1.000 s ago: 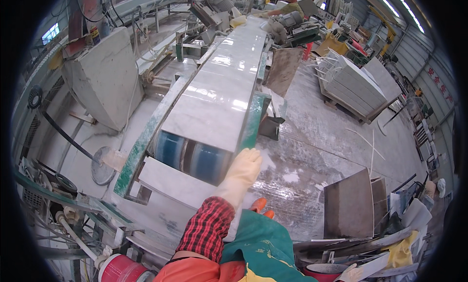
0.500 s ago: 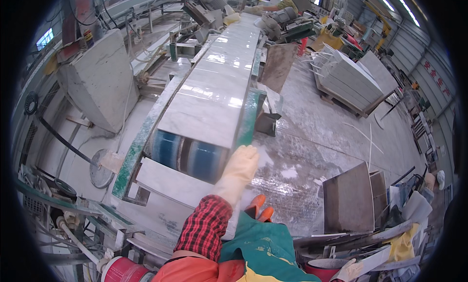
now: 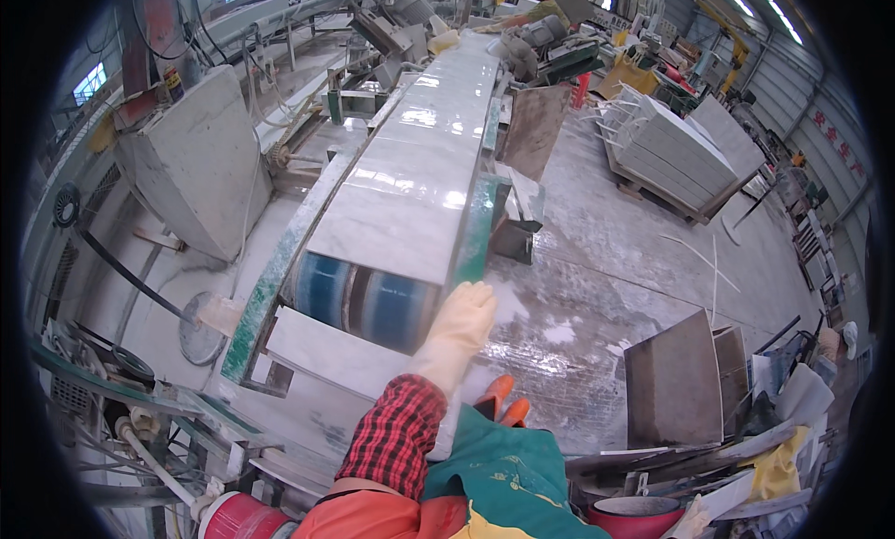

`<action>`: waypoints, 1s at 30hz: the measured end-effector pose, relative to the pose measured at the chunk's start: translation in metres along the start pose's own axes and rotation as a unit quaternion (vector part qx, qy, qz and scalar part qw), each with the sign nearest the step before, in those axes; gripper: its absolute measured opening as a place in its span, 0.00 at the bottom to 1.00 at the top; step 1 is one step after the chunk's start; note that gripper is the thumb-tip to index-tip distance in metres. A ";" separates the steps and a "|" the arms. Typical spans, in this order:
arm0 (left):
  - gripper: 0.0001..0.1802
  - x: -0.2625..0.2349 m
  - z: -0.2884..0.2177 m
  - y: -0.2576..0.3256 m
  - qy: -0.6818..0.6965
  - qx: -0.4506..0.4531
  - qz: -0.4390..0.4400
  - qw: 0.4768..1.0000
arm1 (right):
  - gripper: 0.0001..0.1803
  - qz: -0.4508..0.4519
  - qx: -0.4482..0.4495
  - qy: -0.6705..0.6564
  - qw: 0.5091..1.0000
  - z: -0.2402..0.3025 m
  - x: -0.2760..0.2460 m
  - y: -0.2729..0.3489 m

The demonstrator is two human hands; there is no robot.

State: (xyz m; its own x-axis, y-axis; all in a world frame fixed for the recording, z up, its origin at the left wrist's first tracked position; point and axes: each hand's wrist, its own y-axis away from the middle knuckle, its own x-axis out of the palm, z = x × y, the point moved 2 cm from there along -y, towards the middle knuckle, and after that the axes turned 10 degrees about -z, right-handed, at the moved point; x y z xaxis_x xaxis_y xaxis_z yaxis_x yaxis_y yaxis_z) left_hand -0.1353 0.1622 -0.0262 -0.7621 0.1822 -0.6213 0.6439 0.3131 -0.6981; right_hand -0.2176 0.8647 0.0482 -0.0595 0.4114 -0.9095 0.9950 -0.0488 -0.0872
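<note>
My left hand, in a pale rubber glove with a red-and-black checked sleeve, is closed over the near end of a green frame rail. The rail runs along the right side of a roller conveyor. Polished white, grey-veined stone slabs lie in a row on the conveyor, and the closest edge ends above a blue roller. A pale strip crosses the frame in front of the roller. My right hand, also gloved, shows only in part at the lower edge, beside a red bucket; its fingers are unclear.
Machine heads flank the conveyor's far end, where another person stands. Stacked white slabs sit on a pallet at right. Brown boards lean nearby. A large stone block stands left. The floor looks wet.
My right hand has moved right and lower, and less of it shows. My left hand stays on the rail. The whole view has shifted slightly.
</note>
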 end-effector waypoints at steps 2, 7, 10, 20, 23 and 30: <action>0.08 0.008 -0.005 -0.006 0.013 0.016 -0.012 1.000 | 0.31 -0.080 -0.254 0.401 0.876 -0.074 0.101 -0.012; 0.08 -0.008 -0.005 -0.007 -0.020 -0.001 0.041 0.999 | 0.28 0.010 -0.008 -0.034 0.999 -0.003 0.029 -0.003; 0.08 -0.002 -0.002 -0.004 -0.019 0.003 0.039 0.999 | 0.27 -0.146 -0.024 -0.029 0.989 -0.020 0.089 -0.011; 0.10 -0.006 -0.002 0.000 -0.031 -0.014 0.039 0.999 | 0.31 -0.015 0.107 -0.279 0.954 0.005 0.025 -0.007; 0.10 -0.006 0.000 0.000 -0.015 -0.021 0.050 0.998 | 0.33 -0.013 0.216 -0.476 0.853 -0.002 0.025 -0.004; 0.15 0.001 -0.002 -0.008 0.018 -0.058 0.084 0.995 | 0.36 -0.099 0.420 -0.753 0.497 -0.004 -0.066 -0.015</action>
State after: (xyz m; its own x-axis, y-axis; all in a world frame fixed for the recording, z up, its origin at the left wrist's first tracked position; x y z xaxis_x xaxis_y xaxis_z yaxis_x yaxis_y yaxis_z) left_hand -0.1415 0.1619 -0.0210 -0.6483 0.2725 -0.7110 0.7513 0.3804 -0.5393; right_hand -0.2278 0.8420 0.1107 -0.7717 -0.6324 -0.0667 0.6105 -0.7661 0.2010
